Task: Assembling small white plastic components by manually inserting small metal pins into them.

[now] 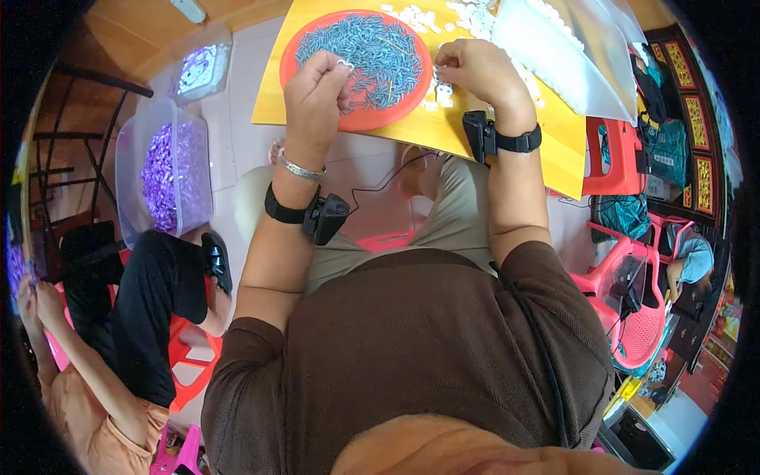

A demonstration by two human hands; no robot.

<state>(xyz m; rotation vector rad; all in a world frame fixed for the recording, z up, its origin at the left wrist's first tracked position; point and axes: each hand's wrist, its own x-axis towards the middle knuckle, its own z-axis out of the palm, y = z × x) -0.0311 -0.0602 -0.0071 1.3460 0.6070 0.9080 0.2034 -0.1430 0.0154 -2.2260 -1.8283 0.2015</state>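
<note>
My left hand (318, 85) is closed in a pinch over the near left part of a round red tray (288, 57). A small white plastic piece (345, 64) shows at its fingertips. Many grey-blue screws (380, 59) fill the tray, with a few yellowish ones among them. Right of the tray, my right hand (481, 70) reaches over the table with thumb and fingers drawn together, close to some loose white plastic pieces (443, 96). What its fingertips hold, if anything, is too small to make out.
More white pieces (416, 17) lie across the yellow table (564, 158). A clear bin (590, 71) of white pieces stands at the right. Left on the floor, another clear bin (202, 170) holds purple pieces. A person (103, 380) sits at lower left. Red stools (606, 158) stand right.
</note>
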